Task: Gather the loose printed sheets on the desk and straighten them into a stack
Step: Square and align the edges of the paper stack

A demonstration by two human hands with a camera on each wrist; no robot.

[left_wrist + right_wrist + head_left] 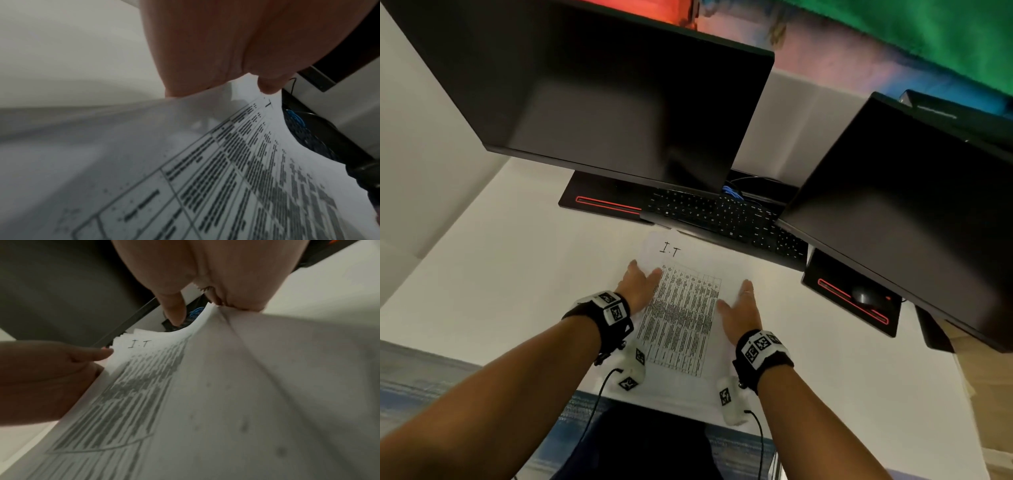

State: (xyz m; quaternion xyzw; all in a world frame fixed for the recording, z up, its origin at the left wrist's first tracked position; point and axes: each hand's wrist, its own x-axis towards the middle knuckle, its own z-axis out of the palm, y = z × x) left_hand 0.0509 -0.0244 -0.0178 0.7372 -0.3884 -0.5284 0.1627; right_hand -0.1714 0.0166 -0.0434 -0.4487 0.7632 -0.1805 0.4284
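From the head view, the printed sheets (681,318) lie on the white desk (500,291) before the keyboard (722,216), the left hand (638,286) and right hand (739,313) flat-fingered against their side edges. In the left wrist view, straight fingers (197,61) press the paper's edge. In the right wrist view, the fingers (242,288) lie extended along the opposite edge, gripping nothing.
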